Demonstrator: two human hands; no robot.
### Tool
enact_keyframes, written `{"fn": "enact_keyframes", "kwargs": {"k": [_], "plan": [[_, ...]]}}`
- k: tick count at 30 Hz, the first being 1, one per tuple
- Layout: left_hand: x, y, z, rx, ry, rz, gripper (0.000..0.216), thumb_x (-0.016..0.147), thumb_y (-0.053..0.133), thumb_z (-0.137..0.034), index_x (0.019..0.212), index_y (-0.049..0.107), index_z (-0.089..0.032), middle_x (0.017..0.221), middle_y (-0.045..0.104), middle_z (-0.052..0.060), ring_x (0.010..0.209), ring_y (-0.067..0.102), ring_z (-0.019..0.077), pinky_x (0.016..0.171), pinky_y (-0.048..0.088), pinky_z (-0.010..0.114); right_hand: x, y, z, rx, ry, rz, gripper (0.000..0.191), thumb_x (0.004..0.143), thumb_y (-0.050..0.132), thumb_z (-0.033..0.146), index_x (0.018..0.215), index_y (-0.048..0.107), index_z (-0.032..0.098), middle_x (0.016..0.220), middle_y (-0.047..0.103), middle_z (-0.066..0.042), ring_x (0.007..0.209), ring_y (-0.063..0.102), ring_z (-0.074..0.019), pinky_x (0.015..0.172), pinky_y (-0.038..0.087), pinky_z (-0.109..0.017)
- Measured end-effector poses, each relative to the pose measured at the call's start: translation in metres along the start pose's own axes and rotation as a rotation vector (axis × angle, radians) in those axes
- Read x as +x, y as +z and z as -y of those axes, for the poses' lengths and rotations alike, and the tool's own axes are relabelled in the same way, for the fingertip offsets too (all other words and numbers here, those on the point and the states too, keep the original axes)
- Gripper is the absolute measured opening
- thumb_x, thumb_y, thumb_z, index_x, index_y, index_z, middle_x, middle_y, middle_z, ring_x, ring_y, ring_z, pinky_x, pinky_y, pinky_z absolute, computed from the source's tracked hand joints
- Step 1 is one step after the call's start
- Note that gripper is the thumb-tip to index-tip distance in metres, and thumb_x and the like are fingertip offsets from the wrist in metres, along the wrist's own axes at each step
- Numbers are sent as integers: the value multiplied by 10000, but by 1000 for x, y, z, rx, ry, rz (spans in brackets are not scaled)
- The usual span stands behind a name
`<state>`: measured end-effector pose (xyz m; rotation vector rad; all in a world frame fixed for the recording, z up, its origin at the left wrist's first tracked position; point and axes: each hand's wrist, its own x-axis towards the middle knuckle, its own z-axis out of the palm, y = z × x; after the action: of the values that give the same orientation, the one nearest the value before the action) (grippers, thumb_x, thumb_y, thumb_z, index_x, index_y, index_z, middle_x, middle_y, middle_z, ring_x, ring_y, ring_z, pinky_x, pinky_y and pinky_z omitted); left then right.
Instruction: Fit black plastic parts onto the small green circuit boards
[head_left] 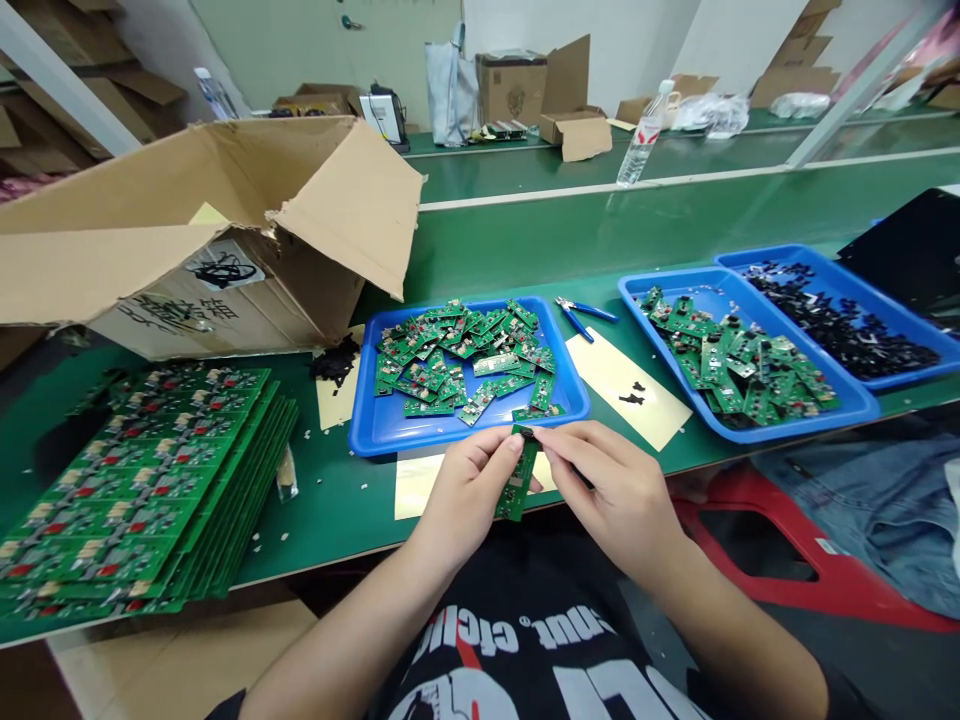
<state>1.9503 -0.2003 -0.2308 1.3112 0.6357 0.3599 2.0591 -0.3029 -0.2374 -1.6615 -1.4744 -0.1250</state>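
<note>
Close to my body, in front of the table edge, my left hand (480,478) grips a small green circuit board (515,488) between thumb and fingers. My right hand (611,485) pinches at the board's upper end, where a small black part (527,433) sits; whether the fingertips hold that part or only press on it is hard to see. Just beyond both hands lies a blue tray (409,437) with many loose green boards (450,350). To its right, a yellow paper sheet (600,375) bears several small black pieces (634,394).
Stacked panels of green boards (142,480) stand at the left, below an open cardboard box (187,260). Blue-handled cutters (585,312) lie behind the paper. Rightward are a second blue tray (750,432) of boards and a third tray (892,375) of black parts. A red stool (817,590) is below.
</note>
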Motion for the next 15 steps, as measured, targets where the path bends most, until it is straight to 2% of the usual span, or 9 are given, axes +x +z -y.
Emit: {"fn": "enact_keyframes", "kwargs": {"k": [6, 11, 15], "plan": [[2, 0, 5, 25, -6, 2, 271, 822, 509, -407, 730, 562, -157, 516, 532, -33, 479, 484, 86, 515, 408, 207, -3, 3, -4, -15, 42, 28, 217, 868, 445, 79, 996, 603, 155, 846, 663, -75, 773, 623, -175, 703, 522, -322], [1, -5, 7, 35, -56, 103, 294, 796, 539, -441, 709, 535, -161, 522, 513, -45, 446, 467, 70, 457, 378, 188, -3, -2, -8, -41, -4, 17, 201, 851, 485, 77, 1020, 582, 126, 845, 660, -87, 767, 617, -176, 710, 516, -325], [0, -13, 2, 121, -96, 243, 301, 818, 511, -443, 716, 540, -161, 517, 520, -40, 438, 478, 71, 431, 362, 175, -3, -6, -12, -30, -115, 65, 176, 850, 470, 51, 901, 605, 152, 844, 648, -84, 784, 605, -173, 692, 511, -315]]}}
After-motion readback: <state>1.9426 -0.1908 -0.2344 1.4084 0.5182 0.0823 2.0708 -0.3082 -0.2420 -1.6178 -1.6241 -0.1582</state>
